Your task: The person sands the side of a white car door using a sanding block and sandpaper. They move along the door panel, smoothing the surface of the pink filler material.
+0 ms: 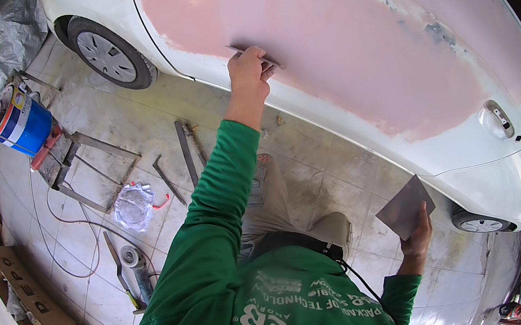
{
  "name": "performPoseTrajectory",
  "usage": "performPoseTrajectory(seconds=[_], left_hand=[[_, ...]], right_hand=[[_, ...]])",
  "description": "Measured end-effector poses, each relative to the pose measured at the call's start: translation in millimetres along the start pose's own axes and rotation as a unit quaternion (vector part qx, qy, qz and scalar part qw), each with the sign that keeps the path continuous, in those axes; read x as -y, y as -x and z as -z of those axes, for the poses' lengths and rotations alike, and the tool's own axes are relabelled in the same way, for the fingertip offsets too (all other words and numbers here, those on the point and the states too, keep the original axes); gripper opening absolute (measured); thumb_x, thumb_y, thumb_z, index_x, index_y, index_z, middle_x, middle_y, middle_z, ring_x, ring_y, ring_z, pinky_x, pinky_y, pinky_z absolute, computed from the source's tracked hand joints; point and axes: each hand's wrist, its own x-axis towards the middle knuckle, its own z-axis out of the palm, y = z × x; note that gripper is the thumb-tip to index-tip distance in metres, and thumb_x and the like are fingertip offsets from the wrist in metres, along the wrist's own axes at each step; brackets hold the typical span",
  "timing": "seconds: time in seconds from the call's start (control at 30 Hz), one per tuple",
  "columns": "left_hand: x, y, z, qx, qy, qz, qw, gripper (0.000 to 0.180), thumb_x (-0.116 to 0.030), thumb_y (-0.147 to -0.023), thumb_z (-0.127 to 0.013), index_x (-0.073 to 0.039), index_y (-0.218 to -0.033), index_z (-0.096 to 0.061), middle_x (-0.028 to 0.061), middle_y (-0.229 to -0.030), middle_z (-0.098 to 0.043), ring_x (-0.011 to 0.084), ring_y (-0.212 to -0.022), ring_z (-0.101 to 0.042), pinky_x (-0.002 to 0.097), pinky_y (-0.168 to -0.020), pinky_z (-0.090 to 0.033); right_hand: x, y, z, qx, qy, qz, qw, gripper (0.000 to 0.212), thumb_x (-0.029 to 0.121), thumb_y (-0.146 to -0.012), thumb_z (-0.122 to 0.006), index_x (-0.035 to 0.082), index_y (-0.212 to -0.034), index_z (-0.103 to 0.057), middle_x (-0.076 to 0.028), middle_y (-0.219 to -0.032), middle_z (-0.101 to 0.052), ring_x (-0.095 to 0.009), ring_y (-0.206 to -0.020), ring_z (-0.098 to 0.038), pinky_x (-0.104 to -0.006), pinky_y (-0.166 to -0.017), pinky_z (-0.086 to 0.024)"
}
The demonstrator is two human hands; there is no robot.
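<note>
My left hand (247,68) is closed on a thin, flat putty spreader (272,63), seen almost edge-on at the car door. The white car door (366,134) carries a broad pinkish layer of body filler (326,62), with bare grey patches along its upper part. Lower right, away from the car's side, my right hand (417,234) grips a dark grey square plate (406,208) by its lower edge. My fingers hide part of the spreader, and whether its edge touches the filler I cannot tell.
A blue paint bucket (27,126) stands on a low metal frame (99,145) at the left. Metal bars (186,153), a crumpled plastic-wrapped thing (134,207), an angle grinder (134,266), a hose (94,259) and a cardboard box (33,297) lie on the tiled floor.
</note>
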Motion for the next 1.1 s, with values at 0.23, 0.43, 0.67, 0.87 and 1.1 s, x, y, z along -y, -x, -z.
performPoseTrajectory(seconds=[0.23,0.43,0.67,0.87,1.1], left_hand=[[20,5,79,-0.027,0.068,-0.019,0.997,0.019,-0.004,-0.093,-0.061,0.001,-0.112,-0.058,0.0121,-0.107,-0.063,0.0284,-0.097,-0.068,0.0452,-0.089,-0.063],[67,-22,63,-0.089,-0.004,0.036,0.995,0.023,-0.001,-0.093,-0.058,0.002,-0.115,-0.055,0.0142,-0.112,-0.061,0.0303,-0.099,-0.067,0.0468,-0.084,-0.063],[9,14,0,0.0,0.066,0.019,0.998,0.016,0.0,-0.092,-0.061,-0.001,-0.107,-0.058,0.0144,-0.115,-0.062,0.0313,-0.096,-0.068,0.0444,-0.083,-0.062],[-70,90,36,0.095,0.014,-0.211,0.973,0.029,-0.019,-0.106,-0.062,0.002,-0.127,-0.06,0.0066,-0.112,-0.068,0.0173,-0.089,-0.068,0.0293,-0.073,-0.053],[-18,194,98,0.294,-0.443,-0.427,0.732,0.06,-0.003,-0.095,-0.064,-0.014,-0.153,-0.058,0.0154,-0.144,-0.058,0.0368,-0.138,-0.057,0.0373,-0.107,-0.053]], right_hand=[[-5,-1,-9,0.062,-0.045,-0.045,0.996,0.052,0.039,-0.11,-0.055,0.0,-0.145,-0.057,-0.013,-0.134,-0.067,-0.027,-0.115,-0.069,-0.0408,-0.092,-0.061],[-9,6,-24,0.054,-0.069,-0.023,0.996,0.047,0.035,-0.111,-0.056,-0.003,-0.138,-0.06,-0.014,-0.123,-0.071,-0.024,-0.103,-0.073,-0.0336,-0.082,-0.063],[-9,-1,-56,0.138,-0.046,-0.06,0.988,0.048,0.037,-0.111,-0.056,-0.003,-0.138,-0.061,-0.015,-0.123,-0.071,-0.024,-0.103,-0.073,-0.0336,-0.081,-0.062],[-24,-1,-165,0.257,-0.088,-0.097,0.957,0.053,0.041,-0.112,-0.053,0.002,-0.148,-0.054,-0.012,-0.132,-0.068,-0.026,-0.112,-0.071,-0.0403,-0.089,-0.061],[-38,24,-292,0.395,-0.203,-0.169,0.88,0.04,0.023,-0.107,-0.058,0.001,-0.14,-0.058,-0.013,-0.125,-0.071,-0.029,-0.109,-0.073,-0.0434,-0.088,-0.062]])
